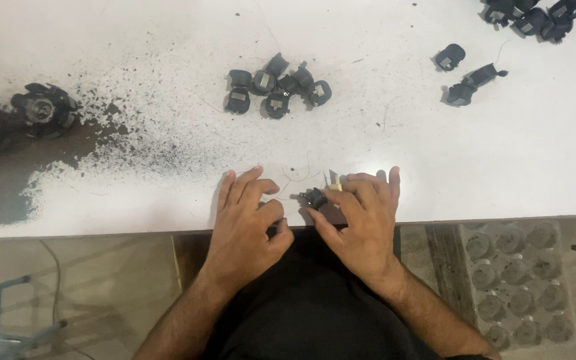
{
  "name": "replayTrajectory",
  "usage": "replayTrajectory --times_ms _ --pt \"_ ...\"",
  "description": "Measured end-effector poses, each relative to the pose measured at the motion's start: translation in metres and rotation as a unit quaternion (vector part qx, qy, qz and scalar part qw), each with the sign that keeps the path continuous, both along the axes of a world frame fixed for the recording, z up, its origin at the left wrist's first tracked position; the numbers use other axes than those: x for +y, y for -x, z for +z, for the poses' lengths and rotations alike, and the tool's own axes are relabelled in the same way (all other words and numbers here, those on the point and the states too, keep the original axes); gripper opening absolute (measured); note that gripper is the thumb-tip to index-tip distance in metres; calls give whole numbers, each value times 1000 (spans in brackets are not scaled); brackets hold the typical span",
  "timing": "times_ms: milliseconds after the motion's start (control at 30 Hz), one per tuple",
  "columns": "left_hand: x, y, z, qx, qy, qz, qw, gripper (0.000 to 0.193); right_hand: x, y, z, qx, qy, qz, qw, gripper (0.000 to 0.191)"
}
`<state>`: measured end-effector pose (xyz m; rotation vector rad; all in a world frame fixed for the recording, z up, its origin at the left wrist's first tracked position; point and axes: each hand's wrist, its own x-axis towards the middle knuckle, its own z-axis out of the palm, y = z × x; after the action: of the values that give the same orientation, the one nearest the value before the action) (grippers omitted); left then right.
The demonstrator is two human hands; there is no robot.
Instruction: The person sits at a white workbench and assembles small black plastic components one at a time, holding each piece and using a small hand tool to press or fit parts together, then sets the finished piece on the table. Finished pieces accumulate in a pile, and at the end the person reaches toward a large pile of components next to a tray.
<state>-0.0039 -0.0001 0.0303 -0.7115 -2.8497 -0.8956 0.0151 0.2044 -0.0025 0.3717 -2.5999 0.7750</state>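
White worktop point(435, 167), worn dark w/ black specks at 9 o'clock. Cluster of black parts point(276, 85) at 12, more at 1–2. Right hand point(361, 213) pinching small black part point(315, 197) at table's near edge, blade tip point(334, 179) beside. Left hand point(248, 220) loosely curled, holding nothing visible.

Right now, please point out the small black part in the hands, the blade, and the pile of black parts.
small black part point(314, 197), head view, its body.
blade point(334, 179), head view, its tip.
pile of black parts point(276, 88), head view, middle.
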Motion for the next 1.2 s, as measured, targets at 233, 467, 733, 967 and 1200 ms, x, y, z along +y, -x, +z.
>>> replayTrajectory --times_ms 233,467,733,967,1200 --pt "6 -13 -10 73 -59 13 995 26 11 -12 -8 73 109 47 990 24" --pt "17 -14 -32 133 -26 36 990 14 3 -15 -21 54 111 93 988 30" --pt "18 -12 -46 162 -67 34 984 13 0 -14 -19 45 97 94 990 31" --pt "16 -9 -50 231 -33 -10 972 10 -1 -12 -18 39 123 102 986 33" --pt "19 -9 -50 213 -61 -2 975 12 -1 -11 -18 42 121 105 986 34"
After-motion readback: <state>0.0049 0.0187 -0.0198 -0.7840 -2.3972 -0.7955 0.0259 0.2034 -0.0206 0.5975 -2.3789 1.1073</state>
